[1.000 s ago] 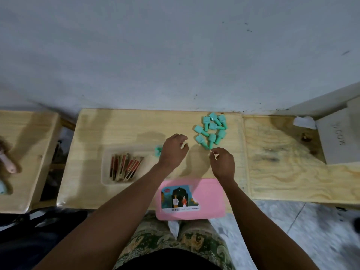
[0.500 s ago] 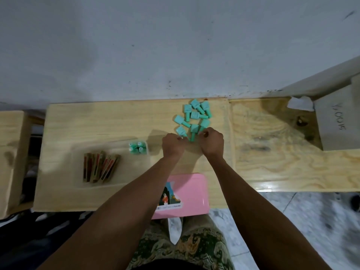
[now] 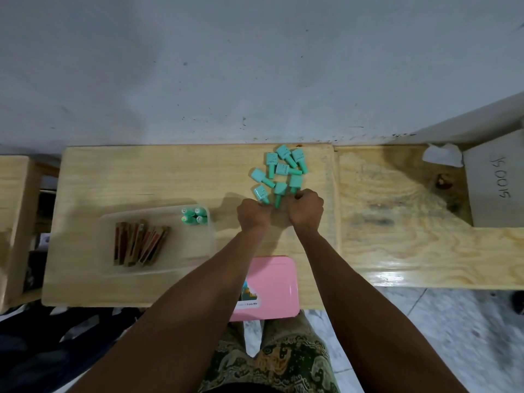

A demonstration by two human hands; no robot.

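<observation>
Teal pieces, small capped shapes with narrow stems, lie in a loose heap on the far right part of the light wooden table, close to the wall. The left hand and the right hand sit side by side at the near edge of that heap, backs up and fingers curled under. One teal piece lies between the two hands with its stem pointing toward the person. The left hand touches the nearest piece of the heap, and the right hand's knuckles meet another. The fingertips are hidden, so whether either hand grasps a piece cannot be told.

To the left, a clear tray holds a fan of brown and red packets, and four more teal pieces stand together in its far right corner. A pink box lies at the table's near edge, partly under the left forearm. On the adjoining board to the right stand a grey box and a crumpled white paper.
</observation>
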